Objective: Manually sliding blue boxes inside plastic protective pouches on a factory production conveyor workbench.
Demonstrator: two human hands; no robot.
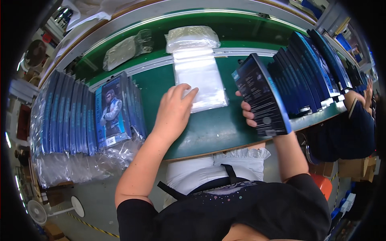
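My left hand (pixel 173 111) lies flat on the green table, its fingertips on the near edge of a stack of clear plastic sleeves (pixel 200 77). My right hand (pixel 248 113) holds a dark blue flat box (pixel 261 96) upright and tilted, its back face toward me, just right of the sleeves. Only the fingers of that hand show from behind the box.
A row of bagged blue boxes (pixel 72 114) stands at the left, with one showing a figure on its cover (pixel 112 112). More unbagged blue boxes (pixel 309 68) stand in a row at the right. A wrapped bundle of sleeves (pixel 192 38) and another clear bag (pixel 124 50) lie farther back.
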